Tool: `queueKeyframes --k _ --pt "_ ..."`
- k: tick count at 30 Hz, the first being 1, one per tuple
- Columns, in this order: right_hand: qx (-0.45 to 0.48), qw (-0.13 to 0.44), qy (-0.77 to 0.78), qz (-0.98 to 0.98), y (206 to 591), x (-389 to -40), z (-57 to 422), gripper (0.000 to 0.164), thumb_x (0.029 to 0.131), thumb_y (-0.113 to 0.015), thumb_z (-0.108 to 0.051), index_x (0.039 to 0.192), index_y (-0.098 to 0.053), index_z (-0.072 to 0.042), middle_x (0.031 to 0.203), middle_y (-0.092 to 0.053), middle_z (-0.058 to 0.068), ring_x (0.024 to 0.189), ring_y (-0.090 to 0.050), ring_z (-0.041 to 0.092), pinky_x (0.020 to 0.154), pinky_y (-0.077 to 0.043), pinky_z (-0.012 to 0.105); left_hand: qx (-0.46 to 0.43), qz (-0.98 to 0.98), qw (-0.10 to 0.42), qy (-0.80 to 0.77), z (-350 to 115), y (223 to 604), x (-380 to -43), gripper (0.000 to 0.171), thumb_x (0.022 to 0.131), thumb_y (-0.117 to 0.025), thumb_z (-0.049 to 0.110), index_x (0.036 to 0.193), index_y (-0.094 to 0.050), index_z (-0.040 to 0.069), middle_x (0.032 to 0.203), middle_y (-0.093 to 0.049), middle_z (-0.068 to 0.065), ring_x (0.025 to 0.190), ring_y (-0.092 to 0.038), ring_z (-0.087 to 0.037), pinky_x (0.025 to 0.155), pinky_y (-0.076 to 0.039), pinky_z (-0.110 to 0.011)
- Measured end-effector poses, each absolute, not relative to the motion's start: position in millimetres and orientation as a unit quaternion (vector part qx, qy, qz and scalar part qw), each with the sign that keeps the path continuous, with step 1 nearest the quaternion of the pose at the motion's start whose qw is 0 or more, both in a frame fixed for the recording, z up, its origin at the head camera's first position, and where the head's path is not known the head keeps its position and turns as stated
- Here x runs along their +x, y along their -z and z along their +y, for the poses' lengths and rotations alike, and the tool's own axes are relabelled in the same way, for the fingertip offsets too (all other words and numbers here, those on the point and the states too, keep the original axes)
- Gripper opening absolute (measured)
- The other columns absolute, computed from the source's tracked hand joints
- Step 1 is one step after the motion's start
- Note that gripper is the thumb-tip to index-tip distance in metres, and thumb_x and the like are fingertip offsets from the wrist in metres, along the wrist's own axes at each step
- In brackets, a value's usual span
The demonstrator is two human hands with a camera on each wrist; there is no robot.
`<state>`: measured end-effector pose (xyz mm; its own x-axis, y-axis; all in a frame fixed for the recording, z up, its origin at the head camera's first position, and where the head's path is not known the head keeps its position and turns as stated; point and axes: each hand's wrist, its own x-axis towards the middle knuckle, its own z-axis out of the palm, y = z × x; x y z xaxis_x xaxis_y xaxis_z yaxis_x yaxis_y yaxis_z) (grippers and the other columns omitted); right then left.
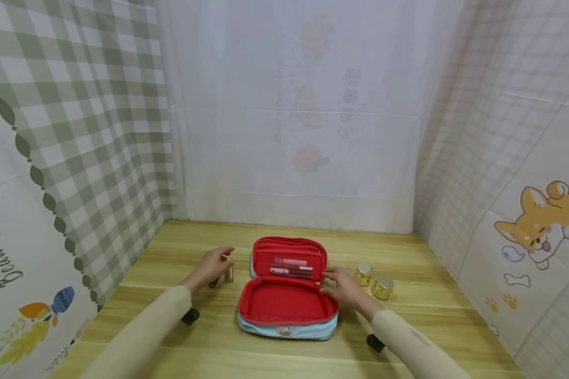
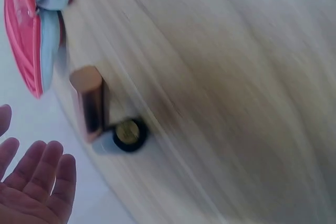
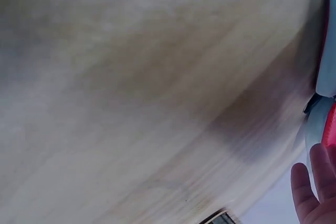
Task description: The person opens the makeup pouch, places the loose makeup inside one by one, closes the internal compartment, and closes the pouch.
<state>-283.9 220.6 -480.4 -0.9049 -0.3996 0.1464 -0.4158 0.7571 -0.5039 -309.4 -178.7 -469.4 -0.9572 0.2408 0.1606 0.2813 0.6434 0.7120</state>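
An unzipped cosmetic bag (image 1: 289, 330), light blue with a red lining, lies spread on the table. Behind its lid's clear pocket are several slim cosmetic tubes (image 1: 291, 271). To the left, my left hand (image 1: 212, 267) hovers with loosely bent fingers, holding nothing. Close by it stands a rose-gold lipstick tube (image 2: 86, 100), and beside that a small black cylinder with a gold disc on its end (image 2: 128, 134). My right hand (image 1: 345, 288) is at the bag's right edge, fingertips overlapping the rim near the zipper; its relaxed fingers (image 3: 303, 190) show in the right wrist view.
Two gold jars (image 1: 363, 274) with pale lids stand right of the bag, just beyond my right hand. The wood-grain table (image 1: 208, 347) is enclosed by a white cloth (image 1: 294, 158) at the back and patterned cloths on both sides.
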Motion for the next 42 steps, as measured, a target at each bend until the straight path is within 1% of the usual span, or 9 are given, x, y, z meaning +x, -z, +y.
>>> queueKeyframes --k 6,11,16,24,30,33,37,40,42 --pt "0.269 -0.009 -0.260 -0.927 480.4 -275.0 224.5 0.043 0.088 -0.074 -0.014 0.125 -0.064 0.007 0.129 -0.056 0.022 0.119 -0.054 0.041 0.100 -0.043 0.056 -0.116 -0.912 0.037 0.391 -199.2 471.4 -303.2 0.044 0.098 -0.060 0.009 0.138 -0.052 -0.007 0.130 -0.056 -0.030 0.111 -0.059 -0.042 0.086 -0.053 -0.050" --pt "0.285 -0.039 -0.245 -0.926 478.2 -269.1 226.7 0.049 0.088 -0.075 -0.018 0.129 -0.062 0.006 0.129 -0.056 0.018 0.118 -0.054 0.038 0.099 -0.044 0.055 -0.110 -0.915 0.040 0.386 -211.9 473.0 -294.8 0.044 0.097 -0.061 0.009 0.137 -0.052 -0.008 0.130 -0.056 -0.031 0.110 -0.060 -0.043 0.086 -0.053 -0.050" --pt "0.296 -0.060 -0.229 -0.925 476.3 -263.1 227.9 0.059 0.086 -0.078 -0.024 0.134 -0.059 0.004 0.132 -0.055 0.019 0.122 -0.053 0.039 0.102 -0.041 0.055 -0.112 -0.926 0.052 0.356 -220.3 476.9 -288.1 0.043 0.095 -0.064 0.008 0.133 -0.054 -0.011 0.124 -0.059 -0.032 0.105 -0.062 -0.043 0.084 -0.053 -0.051" --pt "0.302 -0.079 -0.235 -0.921 475.2 -261.5 230.0 0.063 0.085 -0.079 -0.023 0.137 -0.055 0.004 0.137 -0.052 0.021 0.128 -0.048 0.042 0.104 -0.038 0.057 -0.091 -0.936 0.041 0.338 -217.0 481.2 -282.4 0.045 0.092 -0.070 0.012 0.128 -0.057 -0.012 0.114 -0.064 -0.029 0.103 -0.063 -0.041 0.083 -0.053 -0.050" --pt "0.300 -0.109 -0.249 -0.914 472.1 -263.4 233.3 0.066 0.086 -0.079 -0.026 0.139 -0.053 0.003 0.141 -0.050 0.023 0.131 -0.044 0.044 0.105 -0.036 0.059 -0.085 -0.938 0.046 0.333 -210.4 488.5 -286.7 0.043 0.088 -0.072 0.009 0.123 -0.061 -0.012 0.111 -0.065 -0.026 0.101 -0.063 -0.039 0.082 -0.052 -0.050" --pt "0.294 -0.130 -0.263 -0.910 470.4 -264.5 234.5 0.069 0.085 -0.079 -0.027 0.141 -0.052 0.002 0.142 -0.048 0.023 0.133 -0.041 0.045 0.106 -0.034 0.060 -0.098 -0.936 0.063 0.332 -208.2 489.7 -286.0 0.041 0.086 -0.073 0.007 0.119 -0.062 -0.014 0.107 -0.066 -0.027 0.096 -0.064 -0.038 0.079 -0.053 -0.049" --pt "0.289 -0.147 -0.268 -0.907 469.6 -265.6 234.7 0.073 0.083 -0.081 -0.029 0.142 -0.051 0.002 0.144 -0.046 0.024 0.134 -0.039 0.046 0.107 -0.033 0.061 -0.120 -0.936 0.086 0.320 -207.8 494.3 -287.1 0.039 0.085 -0.073 0.008 0.113 -0.063 -0.016 0.098 -0.066 -0.025 0.084 -0.063 -0.031 0.070 -0.053 -0.043" --pt "0.303 -0.140 -0.234 -0.913 470.5 -266.2 233.9 0.076 0.082 -0.082 -0.032 0.142 -0.051 0.003 0.143 -0.047 0.023 0.133 -0.041 0.045 0.107 -0.034 0.060 -0.111 -0.939 0.079 0.317 -205.5 496.9 -289.5 0.037 0.085 -0.073 0.006 0.113 -0.064 -0.015 0.092 -0.067 -0.021 0.075 -0.060 -0.025 0.067 -0.051 -0.040" --pt "0.315 -0.132 -0.205 -0.917 470.8 -266.4 233.2 0.076 0.082 -0.081 -0.034 0.142 -0.050 0.003 0.143 -0.048 0.022 0.132 -0.042 0.044 0.107 -0.035 0.059 -0.095 -0.941 0.063 0.317 -202.2 495.8 -289.9 0.035 0.084 -0.072 0.001 0.113 -0.064 -0.015 0.088 -0.067 -0.017 0.072 -0.057 -0.022 0.066 -0.050 -0.039"
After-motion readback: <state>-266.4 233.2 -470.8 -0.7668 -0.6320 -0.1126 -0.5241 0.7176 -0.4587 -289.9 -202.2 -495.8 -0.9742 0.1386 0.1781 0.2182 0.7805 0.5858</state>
